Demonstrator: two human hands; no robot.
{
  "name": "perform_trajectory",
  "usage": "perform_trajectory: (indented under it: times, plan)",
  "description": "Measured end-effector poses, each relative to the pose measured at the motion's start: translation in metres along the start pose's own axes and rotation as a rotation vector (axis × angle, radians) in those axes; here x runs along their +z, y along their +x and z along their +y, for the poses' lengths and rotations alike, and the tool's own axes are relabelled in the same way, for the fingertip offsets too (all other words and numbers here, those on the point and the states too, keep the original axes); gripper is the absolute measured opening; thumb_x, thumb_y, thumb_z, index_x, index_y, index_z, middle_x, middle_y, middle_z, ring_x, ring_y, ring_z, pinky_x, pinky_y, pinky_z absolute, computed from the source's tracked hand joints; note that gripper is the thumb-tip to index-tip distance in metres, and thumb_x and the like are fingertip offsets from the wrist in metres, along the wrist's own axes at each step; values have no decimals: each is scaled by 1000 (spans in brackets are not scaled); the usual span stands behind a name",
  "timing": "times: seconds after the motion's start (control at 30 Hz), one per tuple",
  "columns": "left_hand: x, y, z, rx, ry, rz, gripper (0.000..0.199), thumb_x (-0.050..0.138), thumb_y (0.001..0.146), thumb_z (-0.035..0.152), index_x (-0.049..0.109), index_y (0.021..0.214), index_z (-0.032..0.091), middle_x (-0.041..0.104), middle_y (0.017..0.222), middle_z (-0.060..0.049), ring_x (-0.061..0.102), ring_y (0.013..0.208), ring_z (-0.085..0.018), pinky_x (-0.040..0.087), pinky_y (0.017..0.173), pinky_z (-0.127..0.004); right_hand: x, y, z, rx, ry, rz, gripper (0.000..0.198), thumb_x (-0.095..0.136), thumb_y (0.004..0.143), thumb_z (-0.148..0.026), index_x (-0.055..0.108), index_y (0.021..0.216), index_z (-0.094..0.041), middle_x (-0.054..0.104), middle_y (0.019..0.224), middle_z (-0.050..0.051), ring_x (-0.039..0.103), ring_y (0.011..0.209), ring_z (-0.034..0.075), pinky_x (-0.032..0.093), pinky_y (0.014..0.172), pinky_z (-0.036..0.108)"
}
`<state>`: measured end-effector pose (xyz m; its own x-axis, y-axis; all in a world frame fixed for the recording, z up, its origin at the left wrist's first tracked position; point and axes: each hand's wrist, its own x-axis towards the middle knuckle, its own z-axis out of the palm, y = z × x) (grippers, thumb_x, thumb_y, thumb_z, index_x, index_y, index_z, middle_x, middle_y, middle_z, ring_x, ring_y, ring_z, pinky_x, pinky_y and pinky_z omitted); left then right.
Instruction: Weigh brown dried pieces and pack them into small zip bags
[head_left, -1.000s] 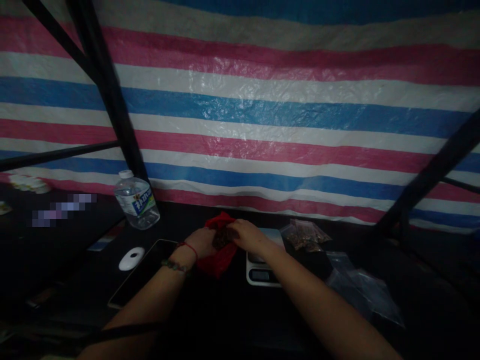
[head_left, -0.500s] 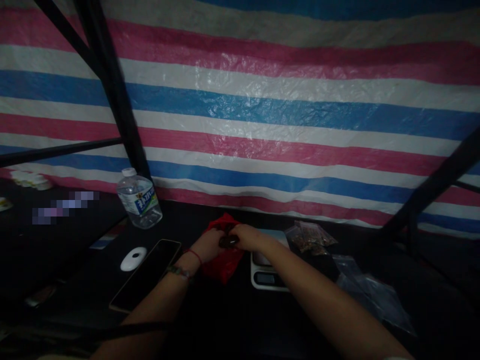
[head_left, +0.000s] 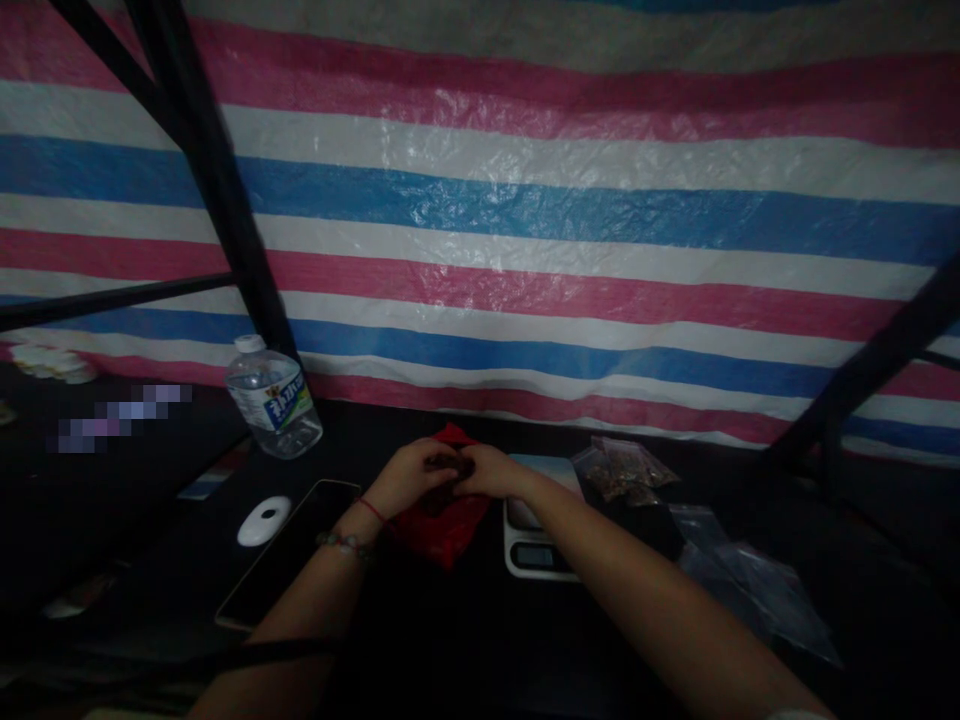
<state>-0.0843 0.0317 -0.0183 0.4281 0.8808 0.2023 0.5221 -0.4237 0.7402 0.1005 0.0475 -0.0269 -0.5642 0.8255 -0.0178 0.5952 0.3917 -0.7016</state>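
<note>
A: What changed in the last second?
B: Little. The left hand (head_left: 409, 478) and right hand (head_left: 487, 472) stay together over the red bag (head_left: 442, 520), beside the small scale (head_left: 534, 535). The dark small thing (head_left: 459, 468) is now more hidden between the fingers.
A: The grip?
B: Both hands pinch it; the bag lies on the dark table (head_left: 465, 640).

Only the water bottle (head_left: 273, 403), standing well to the left of the fingers (head_left: 442, 468), carries print: a blue-and-green label with white characters too small and dim to make out. Nothing else is legible.
</note>
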Motion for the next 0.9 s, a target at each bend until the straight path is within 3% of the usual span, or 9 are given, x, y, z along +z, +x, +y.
perform_trajectory:
  times: [0.27, 0.47, 0.67, 0.9]
  plan:
    - [-2, -8, -13, 75, -182, 92, 39, 59, 79, 39, 62, 114, 20, 62, 121, -8, 60, 107, -22, 49, 96, -38, 5, -4, 1, 9, 138, 199, 32, 75, 62, -16, 63, 91, -17, 66, 86, 0, 60, 75, 14, 45, 67, 24]
    - [-8, -9, -10, 73, 70, 237, 29, 45, 88, 32, 66, 104, 18, 67, 107, -8, 62, 99, -20, 49, 91, -33, 8, -7, 4, 25, 158, 196, 41, 75, 62, -13, 60, 99, -17, 68, 93, 2, 63, 82, 16, 48, 71, 25]
    - [-2, -17, -9, 25, 415, -94, 23, 58, 80, 33, 69, 96, 20, 69, 99, -9, 63, 91, -23, 47, 84, -33, -3, -17, 4, 38, -109, 209, 29, 70, 65, -16, 64, 94, -18, 69, 90, 4, 65, 79, 18, 46, 67, 25]
    - [13, -12, -15, -31, 515, -174, 28, 64, 76, 33, 69, 97, 15, 67, 101, -15, 62, 95, -27, 46, 86, -35, -6, -20, -8, 2, -485, 17, 16, 58, 76, -14, 70, 86, -16, 72, 89, 10, 67, 82, 21, 44, 69, 26]
